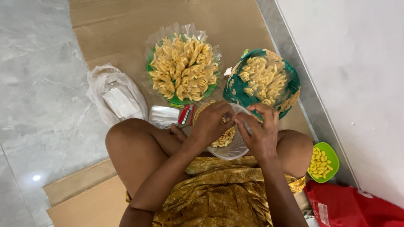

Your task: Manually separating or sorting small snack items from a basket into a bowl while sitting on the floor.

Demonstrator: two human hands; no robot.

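Fingers (230, 118) of both hands are pinching a small clear packet (247, 126) over the clear bowl (235, 149). It looks light, thin and slippery, so gripping its edges seems best.

Grey marble-look floor tiles (38, 84) with a small ceiling-light glare spot (36, 178) at lower left, flattened brown cardboard sheets (126, 25) laid over them, plain white wall (357, 63) on the right, meeting the floor along a grey skirting strip (294, 59).

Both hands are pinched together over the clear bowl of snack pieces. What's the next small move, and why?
Probably lower the pinched piece into the clear bowl: left hand and right hand meet right above it, and it already holds similar yellow pieces. What the fingers hold is too small to tell.
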